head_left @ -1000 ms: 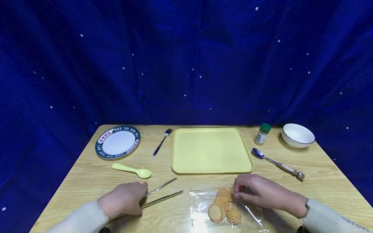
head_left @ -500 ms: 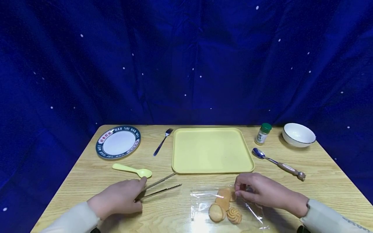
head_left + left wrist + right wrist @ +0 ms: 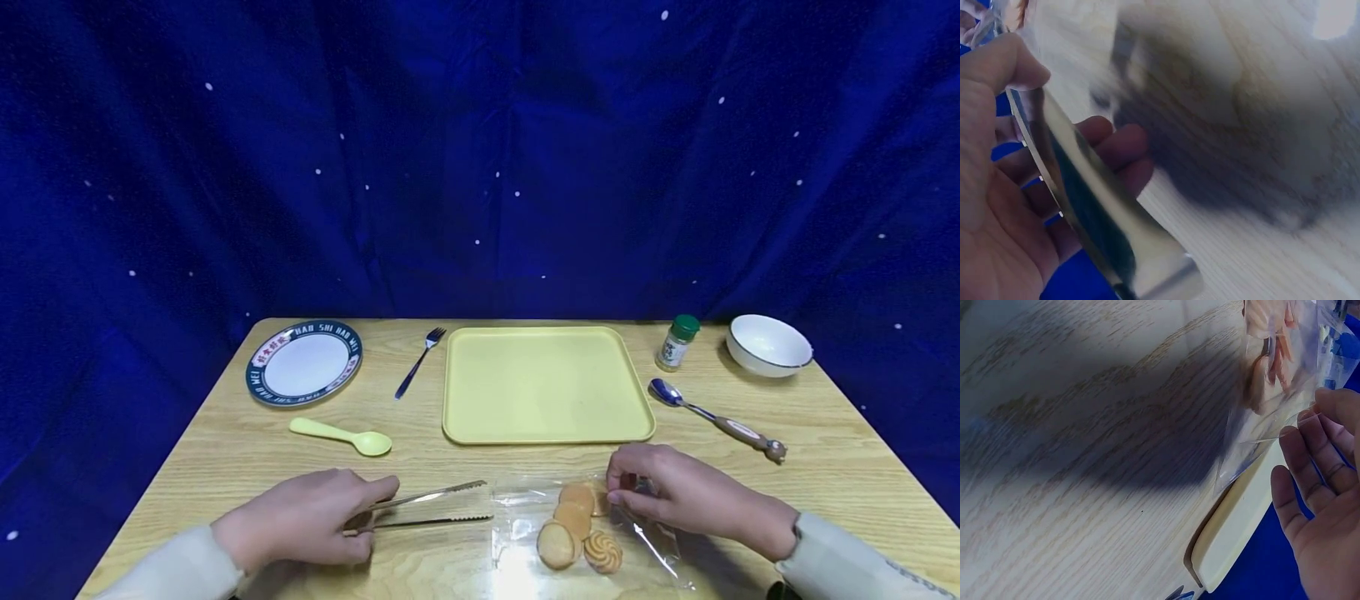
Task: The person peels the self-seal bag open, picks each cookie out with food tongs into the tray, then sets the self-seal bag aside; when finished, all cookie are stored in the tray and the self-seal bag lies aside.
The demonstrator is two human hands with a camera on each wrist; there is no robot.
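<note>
My left hand (image 3: 307, 517) grips metal tongs (image 3: 435, 523) around their middle, fingers curled about both arms. The toothed tips point right, spread apart, close to the left edge of a clear plastic bag (image 3: 517, 533). Several cookies lie in the bag, among them a round one (image 3: 556, 546) and a swirled one (image 3: 602, 552). With thumb and fingertips my right hand (image 3: 675, 492) pinches the bag's upper right part. The left wrist view shows the tongs' shiny bent end (image 3: 1116, 212) across the palm. In the right wrist view the bag's film (image 3: 1291, 394) runs up to the fingertips.
Behind the bag lies a yellow tray (image 3: 547, 387). A rimmed plate (image 3: 303, 364), a yellow spoon (image 3: 341, 436) and a fork (image 3: 420, 364) are on the left. A green-capped jar (image 3: 677, 342), a white bowl (image 3: 768, 346) and a brown-handled spoon (image 3: 716, 419) stand or lie on the right.
My left hand has lifted and turned the tongs, whose tips swung from up-right to nearly level and shifted right to the bag's edge. The right hand stays at the bag, almost unmoved.
</note>
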